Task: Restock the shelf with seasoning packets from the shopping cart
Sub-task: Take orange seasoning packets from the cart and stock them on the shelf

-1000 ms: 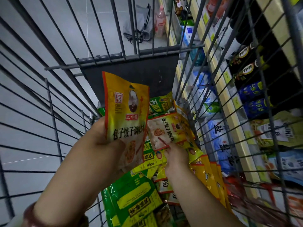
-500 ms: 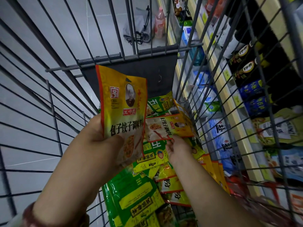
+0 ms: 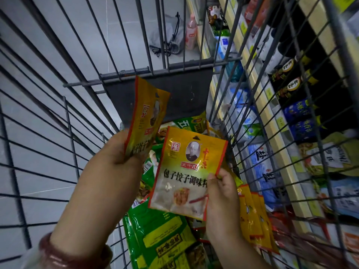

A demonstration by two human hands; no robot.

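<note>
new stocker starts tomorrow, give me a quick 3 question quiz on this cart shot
1. True or false: each hand holds a yellow seasoning packet.
2. Which packet shows its front face to the camera? A) the left hand's packet B) the right hand's packet
3. Fill in: the large packets low in the cart, under the left hand, are ____ in colour.

Key: 1 true; the right hand pinches its packet's edge. 2 B; the left one is turned edge-on. 3 green.
</note>
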